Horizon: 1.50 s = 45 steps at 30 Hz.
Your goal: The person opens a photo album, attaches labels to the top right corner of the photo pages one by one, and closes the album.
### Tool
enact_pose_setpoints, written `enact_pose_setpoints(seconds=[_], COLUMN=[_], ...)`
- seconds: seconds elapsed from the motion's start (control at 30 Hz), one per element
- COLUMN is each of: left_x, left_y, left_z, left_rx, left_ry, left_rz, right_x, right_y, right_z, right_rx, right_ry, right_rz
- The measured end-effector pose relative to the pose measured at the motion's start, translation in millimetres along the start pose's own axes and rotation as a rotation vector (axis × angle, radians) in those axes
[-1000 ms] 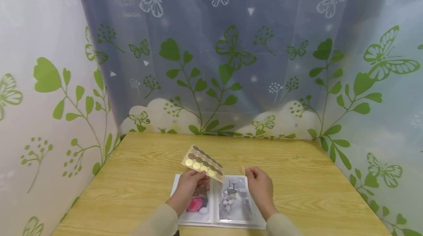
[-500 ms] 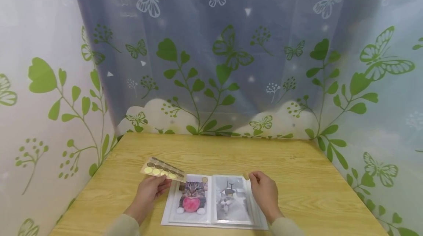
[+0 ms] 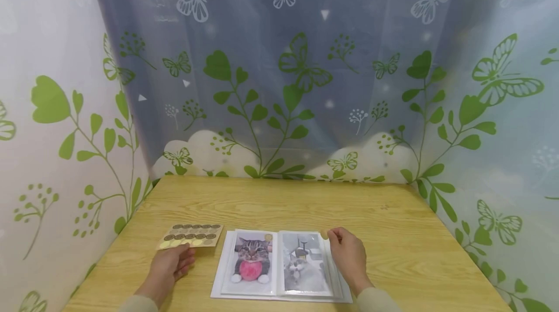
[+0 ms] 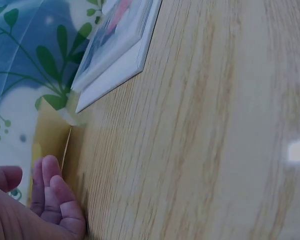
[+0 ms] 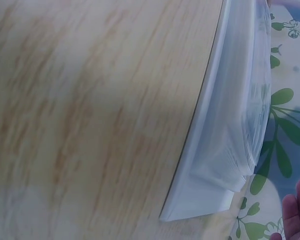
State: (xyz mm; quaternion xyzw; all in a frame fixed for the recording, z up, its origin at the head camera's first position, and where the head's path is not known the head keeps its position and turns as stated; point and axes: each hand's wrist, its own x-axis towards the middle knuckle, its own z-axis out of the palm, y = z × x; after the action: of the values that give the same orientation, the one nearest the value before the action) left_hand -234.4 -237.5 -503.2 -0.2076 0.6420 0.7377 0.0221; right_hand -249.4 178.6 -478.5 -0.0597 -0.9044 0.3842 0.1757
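Observation:
My left hand [image 3: 167, 270] holds the near edge of a sheet of round stickers [image 3: 192, 232], thumb on top, low over the table's left side. Dark patterned and gold circles run across the sheet in rows. An open photo album [image 3: 217, 280] lies in the middle, a cat with a pink ball on its left page. A small round sticker [image 3: 268, 237] sits at that page's upper right corner. Beside the right page, my right hand [image 3: 350, 256] pinches a small gold sticker [image 3: 324, 235] between thumb and forefinger. The right page carries a greyish photo [image 3: 305, 268].
The wood-grain table [image 3: 406, 244] reaches back to a patterned curtain [image 3: 262, 108] with leaves and butterflies. Similar sheets hang at both sides. In the right wrist view, the album's stacked clear sleeves [image 5: 225, 155] rise above its white cover.
My left hand has carried the sticker sheet from above the album leftward and down toward the table, uncovering the cat photo. My right hand stays by the album's right edge, shifting slightly.

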Motion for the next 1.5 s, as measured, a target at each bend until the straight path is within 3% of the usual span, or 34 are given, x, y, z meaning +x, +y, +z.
enact_pose_setpoints(seconds=[0.23, 0.4, 0.6, 0.77, 1.23, 1.5], left_x=[-11.4, -15.2, -16.2, -16.9, -28.1, -27.4], left_y=[3.1, 6.0, 8.1, 7.2, 18.7, 15.8], left_z=[1.7, 14.4, 31.3, 48.8, 103.3, 130.1], left_rx=[-0.014, -0.015, 0.106, 0.214, 0.473, 0.599], left_ry=[0.072, 0.121, 0.034, 0.000, -0.111, -0.216], left_rz=[-0.093, -0.077, 0.051, 0.149, 0.352, 0.457], right_x=[0.5, 1.8, 2.7, 3.5, 7.0, 8.9], right_y=[-1.7, 0.3, 3.5, 4.4, 5.5, 5.6], right_z=[0.5, 0.2, 0.9, 1.9, 7.0, 11.4], right_rx=[-0.014, -0.032, -0.038, -0.029, -0.038, -0.036], right_ry=[0.006, 0.001, -0.003, -0.003, 0.000, 0.013], right_rz=[0.002, 0.012, 0.008, -0.008, -0.087, -0.124])
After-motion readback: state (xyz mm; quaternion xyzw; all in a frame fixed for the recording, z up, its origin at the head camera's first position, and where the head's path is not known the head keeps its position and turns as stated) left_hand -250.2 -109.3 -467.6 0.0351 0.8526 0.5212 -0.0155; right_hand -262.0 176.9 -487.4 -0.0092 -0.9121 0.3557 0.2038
